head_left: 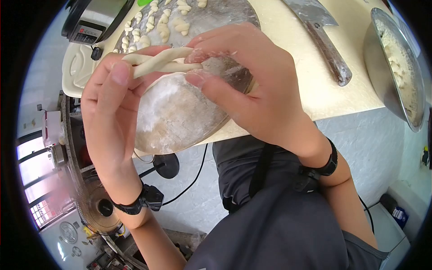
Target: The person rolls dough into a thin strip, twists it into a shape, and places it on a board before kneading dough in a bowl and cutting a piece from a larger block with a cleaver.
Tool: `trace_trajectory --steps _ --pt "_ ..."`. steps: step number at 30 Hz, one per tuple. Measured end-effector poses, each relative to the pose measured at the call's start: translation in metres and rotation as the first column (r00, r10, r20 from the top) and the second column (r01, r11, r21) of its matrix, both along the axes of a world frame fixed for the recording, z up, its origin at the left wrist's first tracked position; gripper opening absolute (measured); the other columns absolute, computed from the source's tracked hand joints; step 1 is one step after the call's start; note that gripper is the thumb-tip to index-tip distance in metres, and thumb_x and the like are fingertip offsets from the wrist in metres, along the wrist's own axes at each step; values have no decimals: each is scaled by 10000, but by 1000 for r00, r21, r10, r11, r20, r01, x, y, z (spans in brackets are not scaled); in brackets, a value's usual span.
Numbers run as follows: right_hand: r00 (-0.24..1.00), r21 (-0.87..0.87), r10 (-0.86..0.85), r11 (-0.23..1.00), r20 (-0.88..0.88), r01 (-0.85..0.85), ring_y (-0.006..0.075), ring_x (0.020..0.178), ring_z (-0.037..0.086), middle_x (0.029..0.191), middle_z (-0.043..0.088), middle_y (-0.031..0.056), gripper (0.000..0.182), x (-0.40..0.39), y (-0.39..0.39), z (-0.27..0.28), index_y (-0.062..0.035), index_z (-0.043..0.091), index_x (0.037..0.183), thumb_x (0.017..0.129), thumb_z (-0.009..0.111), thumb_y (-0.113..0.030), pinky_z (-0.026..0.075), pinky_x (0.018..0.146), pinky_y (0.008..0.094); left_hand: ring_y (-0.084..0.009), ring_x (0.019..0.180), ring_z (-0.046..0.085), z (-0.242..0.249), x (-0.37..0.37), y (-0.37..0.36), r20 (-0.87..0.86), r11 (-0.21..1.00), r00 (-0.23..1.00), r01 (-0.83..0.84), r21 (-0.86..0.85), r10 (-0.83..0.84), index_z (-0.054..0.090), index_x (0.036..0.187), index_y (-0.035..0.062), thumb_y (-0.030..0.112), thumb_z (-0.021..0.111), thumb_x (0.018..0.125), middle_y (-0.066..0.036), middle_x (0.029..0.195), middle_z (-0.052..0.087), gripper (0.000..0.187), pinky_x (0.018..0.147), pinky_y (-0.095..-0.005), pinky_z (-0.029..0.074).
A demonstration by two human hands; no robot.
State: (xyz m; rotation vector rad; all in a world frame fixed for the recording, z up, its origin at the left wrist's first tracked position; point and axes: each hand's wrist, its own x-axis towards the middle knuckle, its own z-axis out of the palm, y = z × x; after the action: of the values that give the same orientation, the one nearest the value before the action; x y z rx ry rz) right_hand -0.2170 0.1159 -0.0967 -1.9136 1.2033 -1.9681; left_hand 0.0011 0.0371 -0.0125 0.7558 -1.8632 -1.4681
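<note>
Between my two hands a pale twisted dough strip (158,62) is held up above a floured round board (166,114). My left hand (110,90) pinches its left end between thumb and fingers. At the other end, the thumb and fingertips of my right hand (252,76) close around the strands, which cross over each other in the middle. Several small twisted dough pieces (164,27) lie on the far part of the board, beyond my hands. My hands hide part of the board.
A cleaver (321,40) with a wooden handle lies on the table (360,94) to the right. Beside it stands a metal bowl (378,76) holding dough or flour. A dark appliance (92,29) and a white plastic container (74,67) are at the upper left. A fan (96,207) stands lower left.
</note>
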Motion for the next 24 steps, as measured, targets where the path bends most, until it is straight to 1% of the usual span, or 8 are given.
trace_trajectory --steps 2,3,5,8,12,17,20,24 --pt "1000 25 -1 1000 10 1 272 1018 734 1164 766 145 262 2 2 1 -28 759 1085 837 844 -26 584 892 353 -356 1207 712 -2 -1 -2 -24 1000 999 30 2 -30 621 1231 -49 363 554 1116 -322 1389 652 433 1142 -475 510" --pt "1000 25 -10 1000 7 10 271 1017 732 1166 762 145 264 3 2 1 -27 760 1076 827 847 -23 583 892 355 -361 1209 710 -4 -3 0 -57 997 998 27 66 -23 613 1230 -50 359 551 1117 -331 1390 647 429 1138 -474 517" --pt "997 -15 -69 998 -37 68 266 1011 730 1151 759 137 266 3 3 3 -29 762 1057 807 852 -16 581 883 354 -370 1214 708 -7 -9 4 -124 981 992 27 192 -3 596 1230 -52 351 547 1120 -349 1392 637 421 1129 -471 529" --pt "981 -121 -154 983 -120 140 256 983 730 1098 768 111 272 2 2 5 -37 765 1034 779 856 -5 580 853 345 -370 1221 707 -16 -6 3 -235 958 972 96 271 -31 586 1241 -56 337 544 1122 -359 1390 634 413 1110 -461 552" --pt "985 -169 -122 980 -123 101 249 923 737 1012 783 84 282 1 -6 -4 -46 768 1037 773 858 -3 581 809 331 -360 1227 708 -22 -7 0 -147 985 987 87 146 -65 585 1242 -57 319 529 1131 -364 1383 634 396 1096 -459 569" --pt "997 4 -56 998 -60 57 211 916 751 987 791 86 252 2 3 1 -28 759 1056 819 842 -12 581 808 310 -347 1229 711 -25 -7 3 -177 981 983 74 180 -42 584 1265 -57 312 522 1140 -344 1364 650 394 1098 -449 569" --pt "999 56 -33 998 -8 34 178 920 748 990 791 83 228 3 5 2 -19 754 1064 848 828 -26 576 820 296 -340 1222 711 -24 -7 5 -116 988 993 46 145 -30 580 1285 -45 321 533 1139 -314 1343 667 397 1100 -452 565" --pt "1000 67 -9 998 19 7 151 902 738 971 783 70 221 1 4 1 -19 751 1073 866 823 -43 569 841 283 -275 1081 765 -27 -11 8 -252 969 967 19 245 45 648 1187 -43 278 536 1156 -251 1235 750 341 1010 -393 585"
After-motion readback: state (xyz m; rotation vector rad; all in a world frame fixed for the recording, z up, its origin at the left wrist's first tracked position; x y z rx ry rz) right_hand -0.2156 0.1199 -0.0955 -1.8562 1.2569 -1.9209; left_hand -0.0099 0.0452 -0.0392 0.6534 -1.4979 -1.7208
